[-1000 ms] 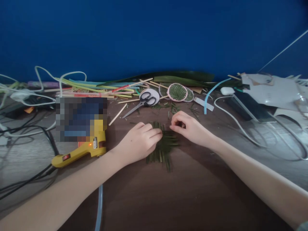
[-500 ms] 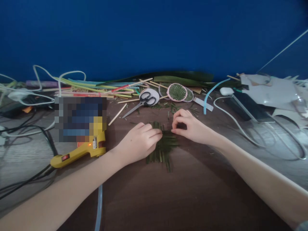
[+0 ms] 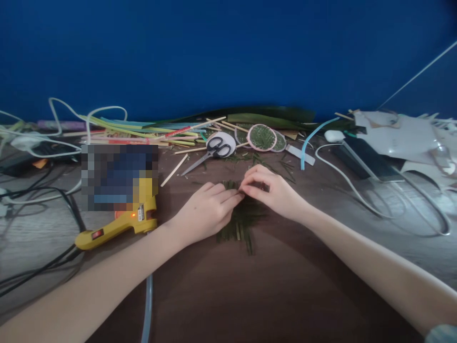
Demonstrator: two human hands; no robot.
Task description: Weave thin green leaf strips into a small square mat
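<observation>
A small mat of crossed green leaf strips lies on the dark brown tabletop, its loose ends fanning out below and to the right. My left hand covers the mat's left part, with thumb and fingers closed on the strips. Coming in from the right, my right hand is closed in a pinch at the mat's upper middle, its fingertips meeting those of my left hand. The strip between those fingertips is mostly hidden.
A yellow glue gun with a lit orange light lies left. Behind are black-handled scissors, a pink-rimmed round piece, wooden sticks and long green leaves. A phone and white cable are at right.
My right hand has moved left from the mat's right side to my left fingertips, and its pinch has closed. My left hand has stayed nearly still.
</observation>
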